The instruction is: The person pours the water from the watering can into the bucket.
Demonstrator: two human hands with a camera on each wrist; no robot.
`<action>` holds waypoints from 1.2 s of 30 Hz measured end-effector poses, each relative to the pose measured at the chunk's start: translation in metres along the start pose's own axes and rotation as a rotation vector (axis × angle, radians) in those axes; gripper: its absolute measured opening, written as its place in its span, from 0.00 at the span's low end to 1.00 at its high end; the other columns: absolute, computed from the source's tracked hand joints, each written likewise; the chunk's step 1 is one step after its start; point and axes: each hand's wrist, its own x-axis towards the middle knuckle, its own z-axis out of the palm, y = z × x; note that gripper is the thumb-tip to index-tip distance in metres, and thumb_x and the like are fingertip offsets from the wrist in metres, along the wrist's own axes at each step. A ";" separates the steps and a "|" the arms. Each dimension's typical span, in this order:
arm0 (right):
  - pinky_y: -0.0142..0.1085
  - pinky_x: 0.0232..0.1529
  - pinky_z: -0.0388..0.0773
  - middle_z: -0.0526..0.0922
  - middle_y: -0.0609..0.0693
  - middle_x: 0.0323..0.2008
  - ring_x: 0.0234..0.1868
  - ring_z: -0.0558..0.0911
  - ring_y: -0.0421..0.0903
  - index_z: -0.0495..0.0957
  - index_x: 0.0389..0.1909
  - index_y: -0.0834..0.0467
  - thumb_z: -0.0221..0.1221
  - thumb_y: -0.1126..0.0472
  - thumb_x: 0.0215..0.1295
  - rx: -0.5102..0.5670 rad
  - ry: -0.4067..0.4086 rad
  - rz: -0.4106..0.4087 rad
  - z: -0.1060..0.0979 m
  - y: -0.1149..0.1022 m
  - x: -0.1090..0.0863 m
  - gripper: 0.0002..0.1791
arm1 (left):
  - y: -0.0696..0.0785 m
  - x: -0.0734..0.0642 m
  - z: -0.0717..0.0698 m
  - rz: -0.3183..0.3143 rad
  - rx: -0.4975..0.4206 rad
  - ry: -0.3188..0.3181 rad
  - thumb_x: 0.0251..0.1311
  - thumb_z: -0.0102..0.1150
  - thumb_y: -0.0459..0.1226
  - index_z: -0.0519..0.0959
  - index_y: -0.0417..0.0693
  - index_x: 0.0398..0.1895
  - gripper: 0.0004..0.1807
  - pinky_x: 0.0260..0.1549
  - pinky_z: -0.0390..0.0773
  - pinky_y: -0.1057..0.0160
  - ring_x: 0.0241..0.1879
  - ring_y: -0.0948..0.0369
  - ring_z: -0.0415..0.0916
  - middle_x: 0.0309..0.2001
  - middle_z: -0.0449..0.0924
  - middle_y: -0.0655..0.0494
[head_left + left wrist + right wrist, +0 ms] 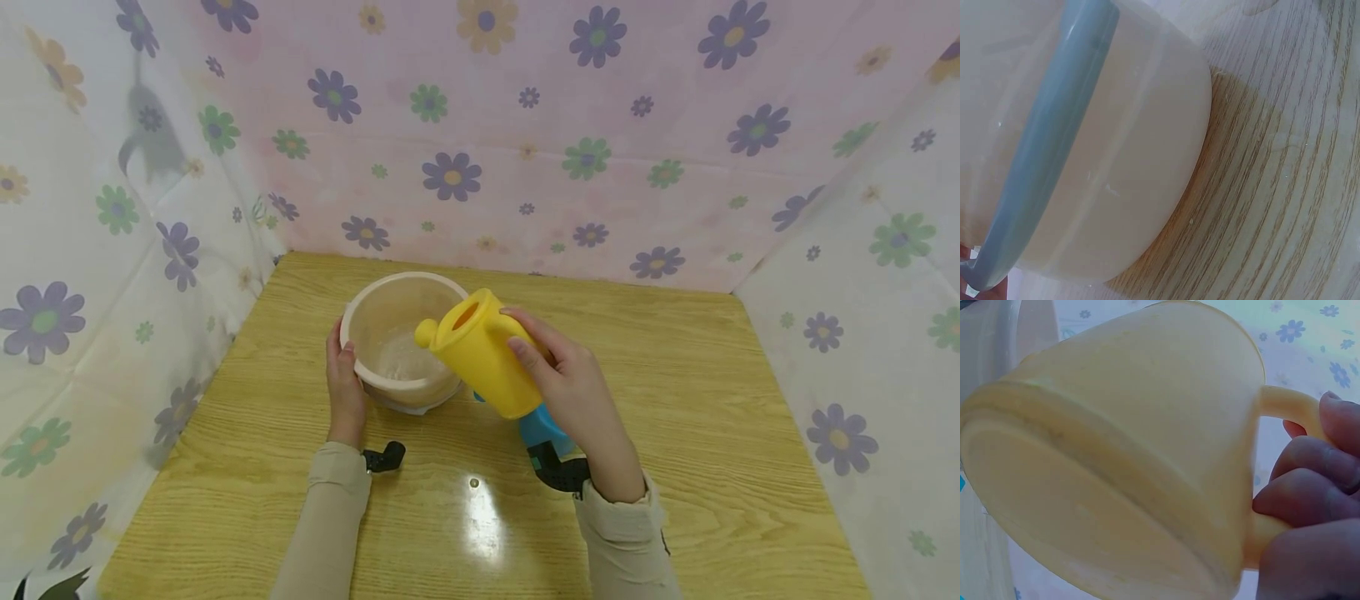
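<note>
A beige bucket (408,386) stands on the table, with a grey-blue carrying handle (1054,119) lying down along its side. My left hand (346,392) holds the bucket's left rim, thumb on top and fingers outside; only fingertips show in the left wrist view. My right hand (573,375) grips a yellow watering can (487,358) by its handle, fingers curled through the loop. The can is raised and tilted left, its round spout head above the bucket's right side. Clear marks show on the bucket's floor; whether that is water I cannot tell.
A blue object (543,429) rests on the wooden table (690,392), partly hidden beneath my right hand and the can. Flowered cloth walls (525,183) enclose the back and both sides. A small round spot (474,482) marks the table in front.
</note>
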 end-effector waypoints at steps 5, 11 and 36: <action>0.37 0.29 0.76 0.77 0.43 0.45 0.31 0.77 0.42 0.68 0.55 0.33 0.48 0.45 0.62 -0.004 0.001 -0.004 0.000 0.000 0.000 0.19 | -0.001 0.000 0.000 0.006 -0.007 0.007 0.63 0.32 0.42 0.51 0.52 0.68 0.27 0.59 0.53 0.50 0.63 0.55 0.52 0.66 0.52 0.59; 0.37 0.29 0.76 0.78 0.43 0.45 0.30 0.77 0.42 0.68 0.56 0.33 0.49 0.45 0.62 -0.011 0.004 -0.009 0.000 -0.001 0.000 0.19 | -0.011 0.004 -0.003 -0.005 -0.028 0.006 0.63 0.32 0.43 0.52 0.56 0.68 0.27 0.59 0.53 0.50 0.63 0.56 0.52 0.66 0.52 0.60; 0.37 0.30 0.76 0.77 0.44 0.46 0.30 0.77 0.41 0.68 0.55 0.32 0.48 0.44 0.62 -0.024 0.005 0.002 0.001 -0.004 0.000 0.19 | -0.002 0.000 0.000 0.013 -0.010 0.006 0.63 0.32 0.43 0.52 0.53 0.67 0.28 0.59 0.53 0.49 0.63 0.54 0.52 0.66 0.52 0.59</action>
